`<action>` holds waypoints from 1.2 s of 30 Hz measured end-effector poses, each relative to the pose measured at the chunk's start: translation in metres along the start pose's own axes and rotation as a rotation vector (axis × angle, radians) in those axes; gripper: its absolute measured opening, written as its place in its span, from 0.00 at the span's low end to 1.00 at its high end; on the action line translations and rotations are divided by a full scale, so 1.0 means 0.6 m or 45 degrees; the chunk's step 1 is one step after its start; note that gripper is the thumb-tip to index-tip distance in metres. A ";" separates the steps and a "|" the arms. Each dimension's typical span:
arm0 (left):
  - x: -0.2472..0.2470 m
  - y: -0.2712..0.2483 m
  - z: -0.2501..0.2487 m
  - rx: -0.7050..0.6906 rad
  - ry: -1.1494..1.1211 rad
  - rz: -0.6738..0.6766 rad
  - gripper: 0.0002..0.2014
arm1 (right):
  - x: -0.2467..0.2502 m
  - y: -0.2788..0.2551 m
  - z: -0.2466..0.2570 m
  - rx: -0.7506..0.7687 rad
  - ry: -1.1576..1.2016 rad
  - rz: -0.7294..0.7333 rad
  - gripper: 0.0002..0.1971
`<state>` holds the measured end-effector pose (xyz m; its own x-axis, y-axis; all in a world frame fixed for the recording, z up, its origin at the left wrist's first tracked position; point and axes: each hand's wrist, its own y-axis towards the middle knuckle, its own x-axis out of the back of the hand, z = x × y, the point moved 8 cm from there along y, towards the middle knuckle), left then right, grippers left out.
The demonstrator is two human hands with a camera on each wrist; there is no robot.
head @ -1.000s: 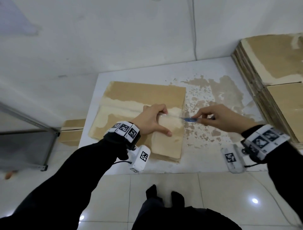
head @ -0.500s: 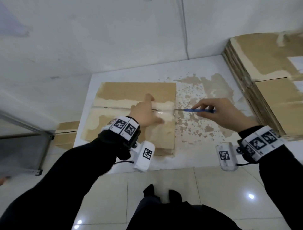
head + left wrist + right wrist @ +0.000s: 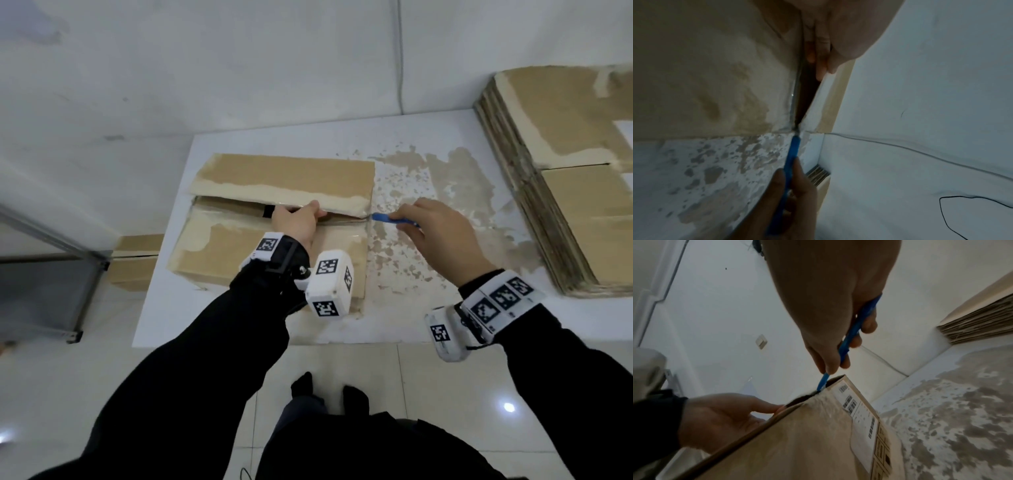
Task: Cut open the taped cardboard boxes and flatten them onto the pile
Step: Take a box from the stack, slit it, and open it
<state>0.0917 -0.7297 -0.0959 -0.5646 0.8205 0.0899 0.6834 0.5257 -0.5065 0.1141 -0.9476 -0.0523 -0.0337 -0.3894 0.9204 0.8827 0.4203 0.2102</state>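
Box [image 3: 274, 240] seam split; left hand [image 3: 296, 222] fingertips hidden inside gap, right hand [image 3: 435, 233] pinching blue cutter [image 3: 387, 218].

1. Head view looks steeply down over both arms at the table [image 3: 260, 137].
2. Wrist views sit close, each facing along its hand.
3. All share the box seam [image 3: 346, 219].
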 end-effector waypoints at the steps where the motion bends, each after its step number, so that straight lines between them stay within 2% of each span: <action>1: 0.002 0.001 0.001 -0.024 0.005 -0.002 0.10 | 0.006 0.005 -0.008 -0.063 -0.023 -0.059 0.08; 4: 0.007 -0.004 0.001 -0.089 0.006 0.007 0.12 | 0.029 -0.001 -0.089 -0.407 0.175 -0.253 0.10; 5: 0.007 -0.005 -0.003 -0.114 0.051 0.023 0.14 | 0.020 -0.011 -0.120 -0.501 0.280 -0.235 0.11; 8: -0.002 -0.001 -0.026 -0.165 0.267 0.130 0.22 | -0.067 -0.060 -0.170 -0.651 0.323 0.102 0.16; 11: 0.007 0.004 -0.061 -0.276 0.904 0.200 0.34 | -0.176 -0.121 -0.195 -0.726 0.266 0.510 0.23; 12: 0.015 0.004 -0.073 -0.321 1.088 0.216 0.35 | -0.196 -0.133 -0.200 -0.723 0.191 0.612 0.26; 13: 0.022 0.004 -0.084 -0.370 1.236 0.235 0.33 | -0.198 -0.131 -0.198 -0.705 0.111 0.622 0.26; 14: 0.027 0.003 -0.089 -0.418 1.362 0.263 0.30 | -0.183 -0.118 -0.184 -0.655 0.080 0.523 0.25; 15: 0.030 -0.004 -0.095 -0.473 1.475 0.306 0.26 | -0.154 -0.100 -0.159 -0.563 0.138 0.321 0.22; 17: 0.030 -0.020 -0.114 -0.616 1.585 0.359 0.20 | -0.072 -0.062 -0.077 -0.295 0.533 -0.136 0.12; 18: 0.031 -0.031 -0.132 -0.701 1.602 0.352 0.17 | -0.043 -0.044 -0.026 -0.102 0.694 -0.190 0.11; 19: 0.032 -0.046 -0.153 -0.789 1.633 0.336 0.15 | -0.033 -0.027 0.022 0.093 0.748 -0.129 0.13; 21: 0.035 -0.079 -0.185 -0.901 1.732 0.388 0.13 | -0.053 -0.011 0.091 0.396 0.664 0.099 0.18; 23: 0.048 -0.113 -0.186 -0.862 1.882 0.558 0.16 | -0.070 0.005 0.103 0.453 0.520 0.201 0.20; 26: 0.090 -0.145 -0.134 -0.705 2.067 0.799 0.17 | -0.024 0.060 0.079 0.344 0.391 0.039 0.24; 27: 0.106 -0.146 -0.103 -0.635 2.101 0.850 0.20 | -0.010 0.084 0.073 0.293 0.349 0.047 0.27; 29: 0.126 -0.142 -0.047 -0.555 2.086 0.910 0.28 | -0.013 0.147 0.061 0.149 0.207 0.269 0.34; 32: 0.129 -0.131 -0.012 -0.580 1.798 0.944 0.28 | -0.062 0.219 0.040 -0.031 -0.168 0.649 0.38; 34: 0.131 -0.127 0.001 -0.522 1.641 1.043 0.26 | -0.098 0.245 0.028 -0.103 -0.211 0.779 0.38; 36: 0.143 -0.126 0.004 -0.458 1.560 1.110 0.27 | -0.126 0.256 0.022 -0.153 -0.163 0.804 0.38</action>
<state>-0.0094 -0.6994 -0.0520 0.6446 0.4719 0.6015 0.7611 -0.3209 -0.5638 0.2459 -0.8429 -0.0850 0.4591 0.0055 0.8883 0.7972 0.4387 -0.4148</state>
